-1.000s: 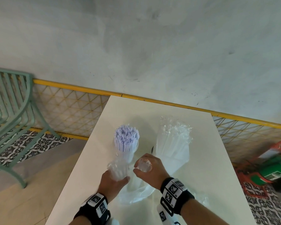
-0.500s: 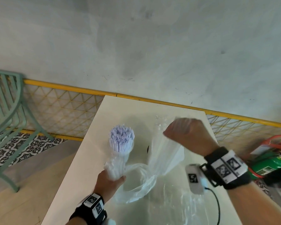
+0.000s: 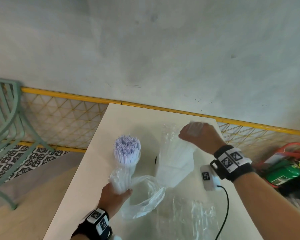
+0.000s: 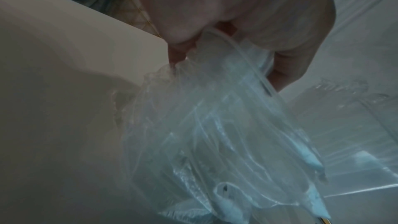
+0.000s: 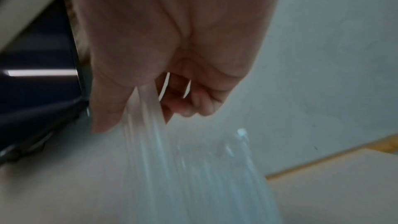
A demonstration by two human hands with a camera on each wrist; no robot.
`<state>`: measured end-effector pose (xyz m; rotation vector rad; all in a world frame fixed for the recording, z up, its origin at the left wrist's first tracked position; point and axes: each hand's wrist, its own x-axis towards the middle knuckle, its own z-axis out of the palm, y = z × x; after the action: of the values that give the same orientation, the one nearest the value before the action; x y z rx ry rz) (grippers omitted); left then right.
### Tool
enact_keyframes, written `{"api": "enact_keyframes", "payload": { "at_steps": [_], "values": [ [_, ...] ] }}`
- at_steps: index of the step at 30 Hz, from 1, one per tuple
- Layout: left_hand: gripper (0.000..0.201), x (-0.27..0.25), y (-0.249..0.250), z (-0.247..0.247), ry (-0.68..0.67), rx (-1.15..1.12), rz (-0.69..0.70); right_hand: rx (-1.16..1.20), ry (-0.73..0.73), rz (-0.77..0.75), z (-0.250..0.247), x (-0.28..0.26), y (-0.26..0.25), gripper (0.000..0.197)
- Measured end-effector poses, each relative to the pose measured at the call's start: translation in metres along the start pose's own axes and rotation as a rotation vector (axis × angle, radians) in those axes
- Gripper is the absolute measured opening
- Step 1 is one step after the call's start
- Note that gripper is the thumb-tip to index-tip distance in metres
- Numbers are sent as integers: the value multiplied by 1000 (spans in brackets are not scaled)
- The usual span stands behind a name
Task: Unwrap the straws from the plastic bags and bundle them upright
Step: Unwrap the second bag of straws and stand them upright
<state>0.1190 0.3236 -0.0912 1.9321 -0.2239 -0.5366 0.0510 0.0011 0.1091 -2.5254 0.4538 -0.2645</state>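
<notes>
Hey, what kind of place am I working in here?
Probably a cafe or eatery: a white table against a bare concrete wall, a green slatted chair on patterned floor tiles, and bulk straws.

White table point(image 3: 80, 184): lying under the fingers, its far end butting against the wall. Grey wall point(image 3: 145, 49): rising beyond the fingers, scuffed in places. Yellow rail point(image 3: 68, 96): running along the wall's foot, past the fingertips, with yellow mesh point(image 3: 62, 122) hanging beneath it on both sides of the table. Green chair point(image 3: 5, 122): standing well left of the fingers, on patterned tiles point(image 3: 24, 163). Green cylinder point(image 3: 284, 174): lying well right of the fingers, beside a red frame point(image 3: 294, 148). Black cable point(image 3: 225, 210): trailing nearer the viewer than the fingers, over the table. Dark object point(image 5: 38, 77): sitting left of the fingers in the right wrist view, too blurred to identify.
</notes>
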Motion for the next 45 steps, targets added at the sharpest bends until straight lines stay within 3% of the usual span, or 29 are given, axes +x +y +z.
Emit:
{"api": "enact_keyframes", "payload": {
  "at_steps": [4, 6, 11, 13, 17, 20, 33, 36, 38, 42, 45],
  "values": [
    [56, -2, 4, 0, 1, -12, 8, 7, -71, 121, 42, -17, 21, 58],
    [55, -3, 5, 0, 2, -21, 10, -18, -50, 104, 44, -22, 21, 65],
    [53, -3, 4, 0, -3, -34, 6, 180, 203, -66, 22, -26, 8, 99],
    [53, -3, 4, 0, -2, -34, 1, 98, 242, -158, 25, -27, 2, 95],
    [54, -4, 5, -1, -8, -30, 1, -331, 56, -272, 58, -37, 8, 64],
    [55, -5, 5, -1, -2, -31, 0, -486, -22, -266, 86, -47, 19, 66],
    [61, -6, 2, -2, 12, -31, -8, -657, 101, -324, 95, -37, -5, 54],
    [65, -6, 1, -3, 20, -25, -14, -425, 180, -545, 93, -46, -41, 40],
    [63, -7, 6, -2, 17, -13, 6, -173, 59, -611, 100, -55, -63, 35],
    [58, -8, 19, -3, -59, 56, 99, 161, -369, -299, 134, -65, -71, 67],
    [61, -11, 24, -5, -147, 68, 134, 293, -416, -217, 158, -66, -62, 71]
  ]
}}
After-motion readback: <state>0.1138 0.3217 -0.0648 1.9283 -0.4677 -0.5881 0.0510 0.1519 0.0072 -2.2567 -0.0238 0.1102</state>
